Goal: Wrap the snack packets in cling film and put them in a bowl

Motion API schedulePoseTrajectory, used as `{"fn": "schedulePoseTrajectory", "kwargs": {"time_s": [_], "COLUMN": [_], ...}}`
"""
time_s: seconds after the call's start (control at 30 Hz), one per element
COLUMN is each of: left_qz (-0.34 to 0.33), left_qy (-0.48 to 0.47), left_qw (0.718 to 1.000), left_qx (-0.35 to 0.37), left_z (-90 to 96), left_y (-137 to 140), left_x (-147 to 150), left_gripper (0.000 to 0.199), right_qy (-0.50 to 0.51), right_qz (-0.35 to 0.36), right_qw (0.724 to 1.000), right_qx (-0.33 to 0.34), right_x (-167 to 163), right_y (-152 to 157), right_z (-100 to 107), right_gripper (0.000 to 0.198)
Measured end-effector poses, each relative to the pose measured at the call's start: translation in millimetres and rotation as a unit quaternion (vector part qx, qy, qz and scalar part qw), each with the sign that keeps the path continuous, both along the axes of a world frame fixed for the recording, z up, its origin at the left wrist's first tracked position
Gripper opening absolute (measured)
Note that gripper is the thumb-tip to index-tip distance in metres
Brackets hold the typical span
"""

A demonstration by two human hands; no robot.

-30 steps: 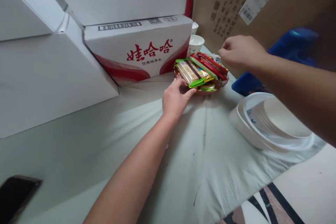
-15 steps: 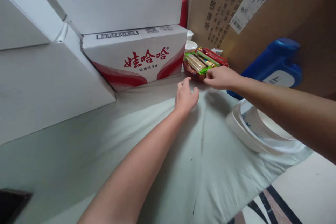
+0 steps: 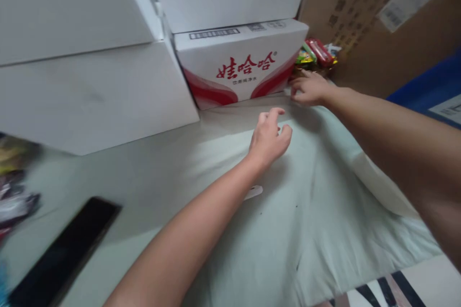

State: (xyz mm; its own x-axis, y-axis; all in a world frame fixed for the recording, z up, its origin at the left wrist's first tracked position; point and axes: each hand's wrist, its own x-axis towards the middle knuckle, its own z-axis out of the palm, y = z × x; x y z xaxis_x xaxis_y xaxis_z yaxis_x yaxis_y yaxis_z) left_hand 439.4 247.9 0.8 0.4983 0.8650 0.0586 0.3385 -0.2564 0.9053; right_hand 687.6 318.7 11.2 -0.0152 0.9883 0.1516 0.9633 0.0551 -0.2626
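Hands (image 3: 269,135) (image 3: 310,88) are near wrapped snacks (image 3: 320,53) beside a white carton (image 3: 242,64) printed 娃哈哈.

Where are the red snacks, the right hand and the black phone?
Red snacks (image 3: 321,53): head view, on a wrapper.
Right hand (image 3: 311,90): head view, back of the hand.
Black phone (image 3: 68,249): head view, its flat face.

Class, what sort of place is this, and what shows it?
Probably a storage corner in a home or office: stacked white boxes and a large brown carton line a cloth-covered surface, with wrapped snacks near the right hand.
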Motion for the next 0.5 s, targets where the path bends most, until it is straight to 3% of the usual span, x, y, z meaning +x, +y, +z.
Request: {"fn": "schedulePoseTrajectory", "kwargs": {"time_s": [0.13, 0.3, 0.4, 0.5], "left_qz": [0.026, 0.11, 0.169, 0.237], "left_qy": [-0.024, -0.047, -0.072, -0.115], "left_qw": [0.999, 0.992, 0.981, 0.962], "left_qx": [0.004, -0.031, -0.067, -0.067], "left_z": [12.0, 18.8, 28.4, 42.8], "left_y": [-19.6, -57.4, -83.0, -102.7], "left_x": [-45.4, -114.4, -154.3, -190.9], "left_gripper": [0.033, 0.023, 0.024, 0.029], "right_qy": [0.0, 0.062, 0.09, 0.089], "right_qz": [0.081, 0.185, 0.227, 0.238], "right_qw": [0.996, 0.981, 0.969, 0.967], "right_qx": [-0.033, 0.013, 0.023, 0.027], "right_x": [-55.1, -133.5, -200.0, -282.3], "right_y": [-52.6, -140.3, -166.7, -167.3], "right_z": [-8.6, -21.7, -7.2, 25.6], "right_gripper": [0.005, 0.022, 0.023, 0.02]}}
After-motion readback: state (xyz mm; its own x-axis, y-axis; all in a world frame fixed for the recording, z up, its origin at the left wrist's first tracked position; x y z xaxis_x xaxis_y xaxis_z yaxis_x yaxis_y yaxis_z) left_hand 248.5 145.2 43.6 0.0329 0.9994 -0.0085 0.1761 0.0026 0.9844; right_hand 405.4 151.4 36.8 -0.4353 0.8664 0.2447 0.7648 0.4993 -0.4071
